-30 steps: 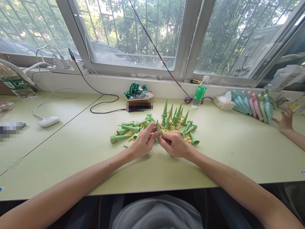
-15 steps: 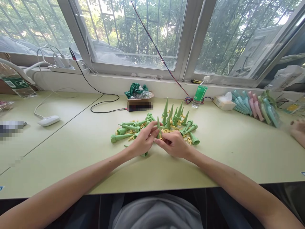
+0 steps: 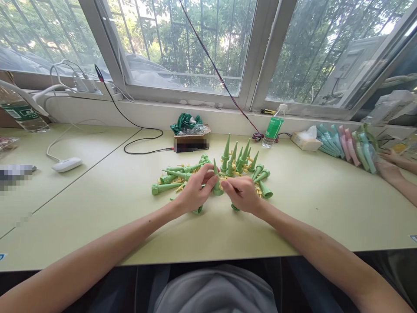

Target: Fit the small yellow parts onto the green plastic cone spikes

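Near the middle of the table, my left hand point(image 3: 194, 190) is closed round a green plastic watering spike point(image 3: 217, 188), tip up with its wide ribbed end low. My right hand point(image 3: 245, 194) is closed against the spike's right side, its thumb and fingers pinching a small yellow valve point(image 3: 222, 181) there. Several finished-looking spikes point(image 3: 242, 161) stand upright behind the hands with yellow valves on them. Loose green spikes point(image 3: 165, 188) lie to the left, others point(image 3: 266, 190) to the right. Part of another green piece point(image 3: 235, 208) shows under my right hand.
Behind the pile are a small box point(image 3: 192, 130) with green plastic wrap, a water bottle point(image 3: 273, 126) and a tissue box point(image 3: 306, 141). Pastel packets point(image 3: 350, 145) lie at the right, where another person's hand point(image 3: 389, 171) touches them. A white mouse-like device point(image 3: 67, 164) sits left.
The held spike has turned and its wide end now shows. My right hand has shifted slightly right, the yellow valve at the spike's side. The other person's hands have reached the packets.
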Available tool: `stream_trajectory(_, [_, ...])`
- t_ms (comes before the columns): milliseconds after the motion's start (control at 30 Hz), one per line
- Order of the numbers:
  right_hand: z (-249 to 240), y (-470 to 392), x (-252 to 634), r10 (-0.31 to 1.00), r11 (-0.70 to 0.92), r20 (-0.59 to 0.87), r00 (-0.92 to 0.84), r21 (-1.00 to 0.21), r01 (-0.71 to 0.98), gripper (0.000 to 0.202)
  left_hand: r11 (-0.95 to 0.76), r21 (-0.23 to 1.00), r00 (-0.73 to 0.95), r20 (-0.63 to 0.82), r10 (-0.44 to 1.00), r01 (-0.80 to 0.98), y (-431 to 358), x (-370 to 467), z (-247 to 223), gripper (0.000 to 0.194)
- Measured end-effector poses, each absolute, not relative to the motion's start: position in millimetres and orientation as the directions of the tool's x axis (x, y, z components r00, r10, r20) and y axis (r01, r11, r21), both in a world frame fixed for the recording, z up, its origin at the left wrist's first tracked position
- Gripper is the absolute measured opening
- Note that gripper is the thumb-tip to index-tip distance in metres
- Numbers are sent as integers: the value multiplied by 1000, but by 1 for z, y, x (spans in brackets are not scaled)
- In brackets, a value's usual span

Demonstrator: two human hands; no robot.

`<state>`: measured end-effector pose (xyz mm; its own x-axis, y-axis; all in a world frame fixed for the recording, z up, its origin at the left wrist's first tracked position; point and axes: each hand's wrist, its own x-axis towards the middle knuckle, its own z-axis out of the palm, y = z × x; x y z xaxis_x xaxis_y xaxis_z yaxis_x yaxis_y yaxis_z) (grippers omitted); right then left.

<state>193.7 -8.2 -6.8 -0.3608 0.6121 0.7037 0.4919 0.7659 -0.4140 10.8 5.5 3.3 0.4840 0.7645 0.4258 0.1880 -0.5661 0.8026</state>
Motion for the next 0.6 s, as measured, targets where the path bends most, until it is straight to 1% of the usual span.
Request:
stream_trajectory(100, [-6,-3,200,630,720,740,-235,-443,534,56,-668,691,485,500,717,275,5,9,4,15])
stream_trajectory(200, [-7,2,203,645,662,754,-123,-473,581,55,-737,566,565,493,662,369,2,9,4,15])
stream_trajectory(300, [-7,5,203,655,623,752,-76,-480,618,50,-808,406,651,482,586,427,0,11,4,16])
stream_trajectory(367, [-6,5,202,677,595,732,-75,-485,641,46,-831,323,673,489,556,452,0,11,3,19])
stream_trajectory(433, [-5,6,202,710,572,698,-98,-490,657,39,-826,300,668,487,562,477,1,11,3,19])
stream_trajectory(600, [-4,9,204,762,545,620,-187,-457,702,16,-765,326,618,454,642,555,4,10,-1,11])
